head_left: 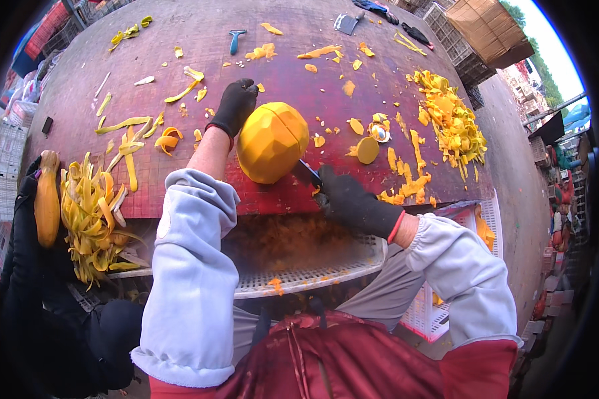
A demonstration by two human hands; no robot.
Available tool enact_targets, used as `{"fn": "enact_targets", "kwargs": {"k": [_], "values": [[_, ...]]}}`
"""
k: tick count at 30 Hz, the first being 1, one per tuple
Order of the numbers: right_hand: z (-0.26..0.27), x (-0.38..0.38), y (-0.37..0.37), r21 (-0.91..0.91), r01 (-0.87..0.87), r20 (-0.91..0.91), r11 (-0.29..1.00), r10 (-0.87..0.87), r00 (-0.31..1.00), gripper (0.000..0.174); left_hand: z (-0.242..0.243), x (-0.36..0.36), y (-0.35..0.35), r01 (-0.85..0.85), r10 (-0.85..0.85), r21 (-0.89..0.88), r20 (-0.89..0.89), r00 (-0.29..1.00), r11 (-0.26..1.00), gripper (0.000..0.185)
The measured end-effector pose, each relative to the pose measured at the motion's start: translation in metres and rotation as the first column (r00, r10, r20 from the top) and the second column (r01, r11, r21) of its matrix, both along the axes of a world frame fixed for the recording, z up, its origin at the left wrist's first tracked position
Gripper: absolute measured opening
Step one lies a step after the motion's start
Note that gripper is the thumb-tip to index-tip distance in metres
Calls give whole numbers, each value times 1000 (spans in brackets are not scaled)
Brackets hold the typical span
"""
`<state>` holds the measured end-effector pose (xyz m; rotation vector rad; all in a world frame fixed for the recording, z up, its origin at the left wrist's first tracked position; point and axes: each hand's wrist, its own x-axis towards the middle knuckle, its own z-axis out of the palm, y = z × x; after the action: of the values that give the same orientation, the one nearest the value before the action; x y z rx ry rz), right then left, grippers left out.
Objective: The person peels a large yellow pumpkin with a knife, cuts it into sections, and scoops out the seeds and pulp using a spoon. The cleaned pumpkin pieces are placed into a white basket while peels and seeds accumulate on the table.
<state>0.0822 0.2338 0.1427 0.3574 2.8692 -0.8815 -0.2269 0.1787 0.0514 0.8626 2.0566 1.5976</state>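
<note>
A large peeled orange pumpkin or squash stands on the red-stained wooden table, with a straight cut line across its faceted surface. My right hand, in a black glove, is closed around the handle of a knife. The blade points up and left at the lower right side of the pumpkin; part of it is hidden. My left hand, also gloved in black, is curled at the pumpkin's upper left edge. Whether it holds something cannot be seen. Round cut slices lie to the right.
Peel piles lie at left and right. A blue peeler and a scraper blade lie at the far side. A co-worker's dark sleeve is at left beside a long squash. A white plastic crate sits below the table edge.
</note>
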Motion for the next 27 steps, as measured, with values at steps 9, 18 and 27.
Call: {"fn": "enact_targets", "kwargs": {"k": [9, 18, 27], "values": [[-56, 5, -7, -118, 74, 3, 990, -75, 997, 26, -39, -17, -24, 3, -48, -139, -324, 945, 990, 59], [-41, 2, 2, -185, 59, 92, 981, -43, 995, 25, 111, 118, -37, -5, -30, -59, -587, 809, 998, 45], [-58, -14, -6, -298, 153, 190, 942, -98, 977, 23, 99, 129, -35, 26, -41, -32, -703, 710, 999, 39]]}}
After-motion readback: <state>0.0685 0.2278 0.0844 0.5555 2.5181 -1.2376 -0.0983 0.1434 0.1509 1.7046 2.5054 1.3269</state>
